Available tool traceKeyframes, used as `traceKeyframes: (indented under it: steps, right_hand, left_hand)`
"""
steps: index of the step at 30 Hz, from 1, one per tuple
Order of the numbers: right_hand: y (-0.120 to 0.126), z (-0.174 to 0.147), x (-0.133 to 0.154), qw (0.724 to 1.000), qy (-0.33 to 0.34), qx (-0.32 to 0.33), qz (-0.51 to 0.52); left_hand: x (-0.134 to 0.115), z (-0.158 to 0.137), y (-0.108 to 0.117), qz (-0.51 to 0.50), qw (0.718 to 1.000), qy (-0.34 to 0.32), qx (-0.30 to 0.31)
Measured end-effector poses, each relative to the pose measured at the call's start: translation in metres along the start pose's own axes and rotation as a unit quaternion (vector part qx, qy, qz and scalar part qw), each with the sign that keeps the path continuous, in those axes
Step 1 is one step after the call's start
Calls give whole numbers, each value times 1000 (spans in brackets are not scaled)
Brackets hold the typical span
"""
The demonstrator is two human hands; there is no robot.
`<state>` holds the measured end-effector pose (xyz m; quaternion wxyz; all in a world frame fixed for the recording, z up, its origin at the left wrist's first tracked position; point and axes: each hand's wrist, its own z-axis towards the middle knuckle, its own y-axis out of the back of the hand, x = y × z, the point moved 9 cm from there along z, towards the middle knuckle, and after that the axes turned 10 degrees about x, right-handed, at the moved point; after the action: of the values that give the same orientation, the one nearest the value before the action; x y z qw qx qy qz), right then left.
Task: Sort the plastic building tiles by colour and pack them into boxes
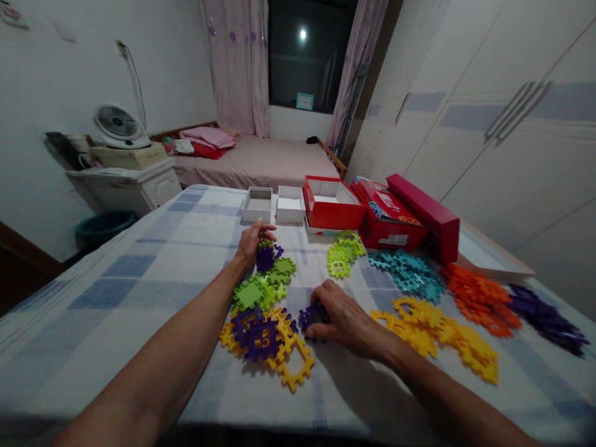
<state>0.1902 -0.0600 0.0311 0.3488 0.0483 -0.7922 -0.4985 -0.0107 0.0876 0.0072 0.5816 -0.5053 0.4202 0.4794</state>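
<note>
Bare forearms [156, 366] nearest, over worktop [100, 298] in blue-and-white checked cloth. Mixed row of green, yellow and purple toothed plastic plates [251, 293] runs between them. Left hand [252, 242]: fingers loosely bent beside the row's far end; can't tell if it holds anything. Right hand [342, 316]: partly curled around dark purple toothed plastic [308, 316], piece count unclear, just right of the row. Best grip, I reckon: opposite edges, held level, clear of neighbouring teeth.

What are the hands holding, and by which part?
The right hand has dark purple pieces between thumb and fingers, at the side nearest the palm. Whether the left hand grips the purple cluster beside it cannot be told.
</note>
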Motion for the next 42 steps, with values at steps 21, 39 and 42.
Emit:
traceKeyframes:
  steps: [21,39,42]
  right_hand:
    - [-35,21,84,992,84,-78,-46]
    - [65,-32,-25,951,-17,-269,153]
    - [104,-67,-82,929,-104,-341,93]
  left_hand:
    - [-1,0,-2,-1,1000,2,1]
    - [1,-1,0,-4,1000,19,9]
    - [3,0,2,2,1000,27,7]
